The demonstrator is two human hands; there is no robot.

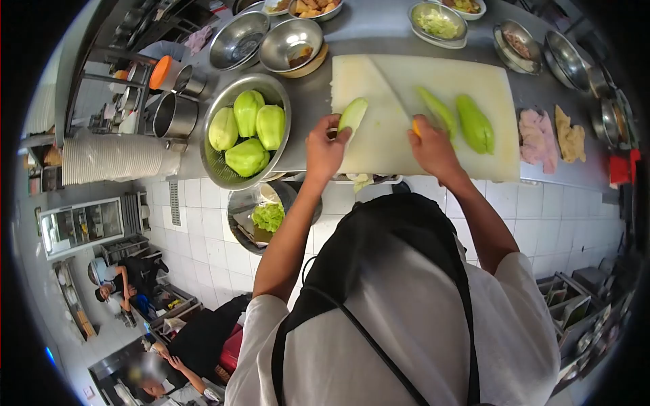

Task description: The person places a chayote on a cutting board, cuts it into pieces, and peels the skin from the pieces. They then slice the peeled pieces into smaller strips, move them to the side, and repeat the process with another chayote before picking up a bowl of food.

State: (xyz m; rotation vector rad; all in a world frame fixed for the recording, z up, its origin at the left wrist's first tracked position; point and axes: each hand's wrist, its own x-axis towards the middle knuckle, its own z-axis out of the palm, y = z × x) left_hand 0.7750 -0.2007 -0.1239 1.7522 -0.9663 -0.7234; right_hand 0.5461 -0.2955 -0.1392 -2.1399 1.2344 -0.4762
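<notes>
On the white cutting board point(379, 152), my left hand point(323, 150) grips a cut chayote piece point(353, 115), its pale cut face showing. My right hand point(433, 147) is wrapped round the orange handle of a knife point(391, 86); the blade points away to the upper left, over the board. Just right of the knife lie a chayote slice point(437, 108) and a larger chayote piece point(475, 124). Several whole light-green chayotes point(249, 113) sit in a perforated metal colander point(212, 162) left of my left hand.
Metal bowls point(240, 40) and dishes of food line the table's far side. Pink point(538, 139) and tan cloths point(569, 134) lie right of the board. Below the table edge stands a bin point(237, 220) with leafy scraps. Stacked plates point(112, 160) are at left; two people are at lower left.
</notes>
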